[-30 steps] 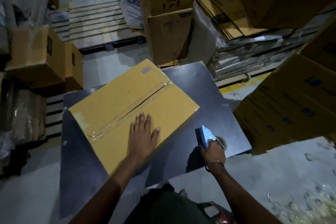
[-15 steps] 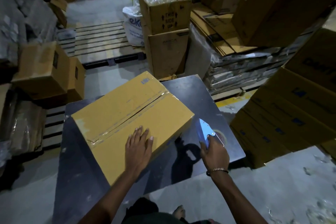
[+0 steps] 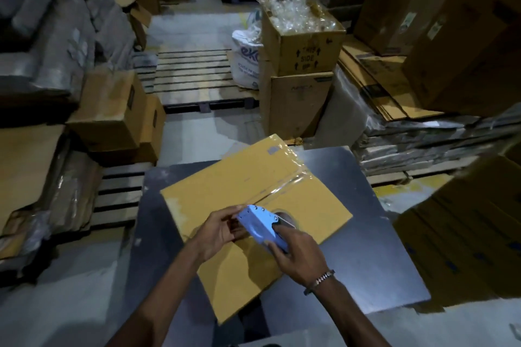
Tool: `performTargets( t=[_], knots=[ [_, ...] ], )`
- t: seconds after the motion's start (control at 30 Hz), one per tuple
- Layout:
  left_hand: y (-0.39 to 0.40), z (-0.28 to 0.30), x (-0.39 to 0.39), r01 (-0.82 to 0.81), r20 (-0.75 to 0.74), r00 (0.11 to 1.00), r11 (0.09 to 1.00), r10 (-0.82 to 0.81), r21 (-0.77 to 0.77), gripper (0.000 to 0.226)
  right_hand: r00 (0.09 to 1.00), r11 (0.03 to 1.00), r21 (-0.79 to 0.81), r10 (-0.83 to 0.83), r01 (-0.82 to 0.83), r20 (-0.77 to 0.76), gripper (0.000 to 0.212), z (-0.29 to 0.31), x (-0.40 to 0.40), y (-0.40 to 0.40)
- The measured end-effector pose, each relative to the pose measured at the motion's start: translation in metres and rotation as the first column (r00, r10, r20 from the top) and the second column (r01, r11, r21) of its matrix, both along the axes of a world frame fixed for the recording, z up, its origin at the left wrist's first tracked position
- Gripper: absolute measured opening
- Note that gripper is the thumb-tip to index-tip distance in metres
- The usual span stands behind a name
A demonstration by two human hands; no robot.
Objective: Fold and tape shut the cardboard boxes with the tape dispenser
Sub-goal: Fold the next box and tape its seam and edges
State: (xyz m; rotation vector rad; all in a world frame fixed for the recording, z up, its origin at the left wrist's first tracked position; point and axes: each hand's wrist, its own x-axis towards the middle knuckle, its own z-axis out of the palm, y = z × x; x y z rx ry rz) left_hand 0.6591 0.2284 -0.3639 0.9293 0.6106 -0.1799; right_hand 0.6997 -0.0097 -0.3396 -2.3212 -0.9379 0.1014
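Since the earlier frames the tape dispenser (image 3: 260, 227) has been lifted off the bare part of the table (image 3: 380, 248) and brought over the cardboard box (image 3: 225, 186), and the left hand (image 3: 218, 229), which lay flat on the lid, has been raised to meet it. The dispenser is now gripped by its handle in the right hand (image 3: 296, 255), fingers curled round it, while its front end is pinched by the fingertips of the left hand, apparently where the loose end of the tape sits; whether tape is actually caught between those fingers cannot be told. The box lies flat on the dark table, its flaps already folded down, and a glossy strip of clear tape (image 3: 284, 183) is seen along the far part of the centre seam and over the far edge. The near part of the seam is hidden under the hands, so it cannot be judged as sealed. It is judged that this box is folded and partly taped, and that a fresh length is being readied. Flattened cartons (image 3: 389, 84) are stacked to the right, so further boxes are probably left to be made up.
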Motion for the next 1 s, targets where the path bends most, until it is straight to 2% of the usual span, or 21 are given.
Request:
performTargets(
  t=[0.1,0.2,0.3,0.37,0.47,0.57,0.7,0.77,0.87,1.0],
  knots=[
    [0.039,0.002,-0.009,0.018,0.023,1.000,1.000,-0.017,-0.015,0.039,0.998,0.999,0.011,0.054,-0.054,-0.023,0.020,-0.001,0.003,0.036],
    [0.077,-0.001,-0.013,0.007,-0.036,0.999,0.996,-0.010,-0.084,0.031,0.993,0.996,-0.007,0.084,-0.085,-0.081,0.018,0.000,0.006,0.070],
    [0.115,-0.006,-0.018,0.035,-0.067,0.997,0.994,-0.042,-0.105,0.041,0.981,0.993,-0.010,0.115,-0.118,-0.159,0.023,-0.001,0.004,0.102],
    [0.137,-0.007,-0.021,0.092,-0.064,0.993,0.994,-0.096,-0.061,0.044,0.971,0.992,-0.002,0.125,-0.128,-0.204,0.028,-0.001,0.003,0.120],
    [0.161,-0.005,-0.022,0.142,-0.101,0.985,0.989,-0.138,0.037,0.022,0.961,0.989,-0.029,0.134,-0.146,-0.242,0.034,0.000,-0.001,0.145],
    [0.181,-0.007,-0.020,0.127,-0.135,0.985,0.983,-0.109,0.132,0.020,0.951,0.989,-0.047,0.119,-0.138,-0.284,0.037,0.000,-0.003,0.164],
    [0.201,-0.008,-0.012,0.055,-0.147,0.989,0.966,-0.017,0.254,0.015,0.864,0.998,0.001,0.060,-0.069,-0.499,0.031,0.008,-0.002,0.191],
    [0.207,-0.008,-0.009,0.009,-0.151,0.987,0.924,0.053,0.383,0.012,0.793,1.000,0.007,0.024,-0.024,-0.609,0.032,0.011,-0.005,0.205],
    [0.220,-0.019,-0.004,-0.073,-0.094,0.979,0.744,0.180,0.665,0.021,0.661,0.998,-0.011,-0.053,0.068,-0.748,0.039,0.009,-0.010,0.221],
    [0.233,-0.042,-0.005,-0.103,-0.036,0.974,0.576,0.224,0.811,0.029,0.573,0.987,-0.064,-0.139,0.150,-0.808,0.048,0.009,-0.005,0.239]
  ],
)
